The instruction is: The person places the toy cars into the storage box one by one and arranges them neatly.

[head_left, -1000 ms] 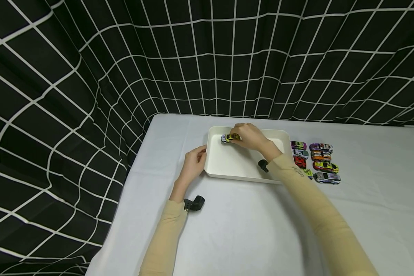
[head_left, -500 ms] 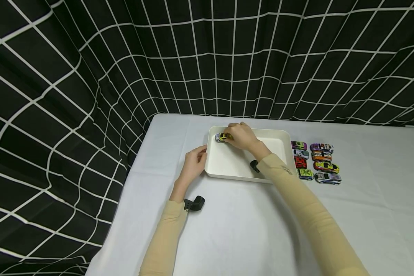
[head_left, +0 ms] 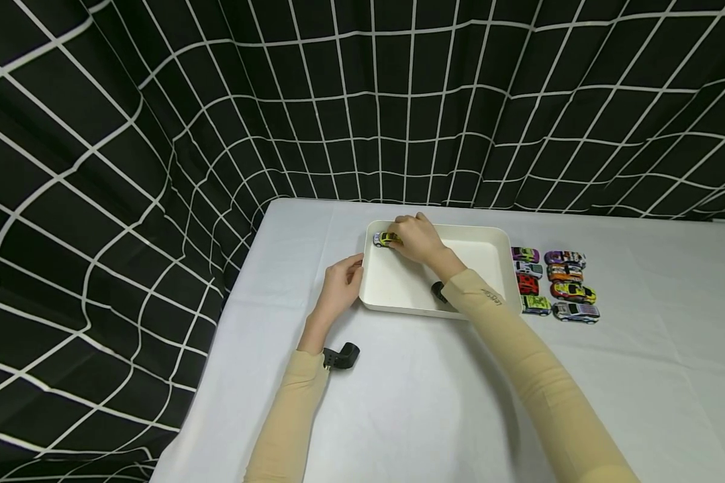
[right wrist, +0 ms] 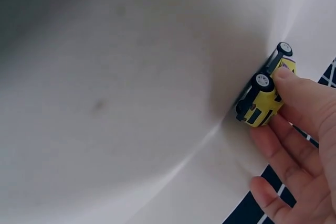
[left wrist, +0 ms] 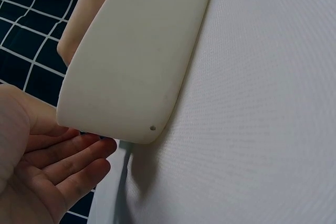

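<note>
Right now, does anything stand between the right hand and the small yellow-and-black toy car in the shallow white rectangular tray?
Nothing visible does: the right hand grips the car directly, near the far left corner of the tray.

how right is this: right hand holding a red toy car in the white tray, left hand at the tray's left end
The colour is wrong: the right wrist view shows a yellow toy car. The right hand does hold it in the white tray, with the left hand at the tray's left end.
</note>
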A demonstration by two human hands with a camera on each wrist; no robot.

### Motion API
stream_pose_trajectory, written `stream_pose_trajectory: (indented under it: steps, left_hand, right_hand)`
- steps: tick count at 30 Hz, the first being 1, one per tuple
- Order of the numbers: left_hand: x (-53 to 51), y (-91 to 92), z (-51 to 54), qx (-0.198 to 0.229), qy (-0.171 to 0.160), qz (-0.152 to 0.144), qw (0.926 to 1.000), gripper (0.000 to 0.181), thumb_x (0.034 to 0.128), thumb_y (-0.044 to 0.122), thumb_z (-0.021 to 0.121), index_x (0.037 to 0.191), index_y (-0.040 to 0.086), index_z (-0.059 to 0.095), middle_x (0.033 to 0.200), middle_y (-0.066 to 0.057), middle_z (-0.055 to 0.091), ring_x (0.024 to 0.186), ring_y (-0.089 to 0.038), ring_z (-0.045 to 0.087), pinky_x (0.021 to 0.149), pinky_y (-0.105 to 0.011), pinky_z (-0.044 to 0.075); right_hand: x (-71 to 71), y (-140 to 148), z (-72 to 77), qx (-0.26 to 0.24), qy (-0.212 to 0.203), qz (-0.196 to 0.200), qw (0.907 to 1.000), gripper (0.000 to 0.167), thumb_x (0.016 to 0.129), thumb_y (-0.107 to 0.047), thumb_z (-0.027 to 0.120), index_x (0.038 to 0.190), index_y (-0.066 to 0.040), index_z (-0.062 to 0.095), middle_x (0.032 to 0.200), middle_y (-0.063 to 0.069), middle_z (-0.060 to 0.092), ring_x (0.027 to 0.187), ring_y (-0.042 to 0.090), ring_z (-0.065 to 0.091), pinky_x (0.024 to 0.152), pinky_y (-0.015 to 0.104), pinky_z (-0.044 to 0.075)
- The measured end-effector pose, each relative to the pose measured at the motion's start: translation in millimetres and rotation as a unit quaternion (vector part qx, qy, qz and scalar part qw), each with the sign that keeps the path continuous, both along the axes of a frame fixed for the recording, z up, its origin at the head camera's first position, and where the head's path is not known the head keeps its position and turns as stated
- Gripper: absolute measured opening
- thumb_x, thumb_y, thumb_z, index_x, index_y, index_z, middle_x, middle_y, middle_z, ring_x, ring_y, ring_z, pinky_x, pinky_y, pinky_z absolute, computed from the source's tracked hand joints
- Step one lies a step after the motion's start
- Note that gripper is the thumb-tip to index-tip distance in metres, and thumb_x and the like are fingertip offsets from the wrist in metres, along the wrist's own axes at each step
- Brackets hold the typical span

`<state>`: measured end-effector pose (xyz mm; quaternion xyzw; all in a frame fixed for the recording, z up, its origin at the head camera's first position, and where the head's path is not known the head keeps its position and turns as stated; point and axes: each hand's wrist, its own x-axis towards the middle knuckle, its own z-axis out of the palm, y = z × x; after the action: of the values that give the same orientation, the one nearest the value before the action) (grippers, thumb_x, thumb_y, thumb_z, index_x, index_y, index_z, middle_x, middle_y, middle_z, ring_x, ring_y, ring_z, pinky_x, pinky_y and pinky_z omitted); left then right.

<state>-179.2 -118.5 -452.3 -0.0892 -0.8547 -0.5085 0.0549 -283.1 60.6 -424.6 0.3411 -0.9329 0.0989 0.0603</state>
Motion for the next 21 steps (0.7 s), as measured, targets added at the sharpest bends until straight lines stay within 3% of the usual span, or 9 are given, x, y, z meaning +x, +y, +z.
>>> stream_pose_trajectory:
  steps: [21]
  left_hand:
    - [0.3,0.2,1.9,-0.008,0.004,0.002,1.0,0.032,0.0925,-0.001,0.05,0.123,-0.01,0.053,0.113,-0.023,0.061,0.096,-0.026,0.063,0.08,-0.025,0.053]
  right_hand:
    - [9.4,9.4,8.6,0.018,0.038,0.002,0.9991,0.019,0.079,-0.016,0.072,0.095,-0.006,0.07,0.087,0.008,0.064,0.083,0.024,0.059,0.068,0.037,0.041]
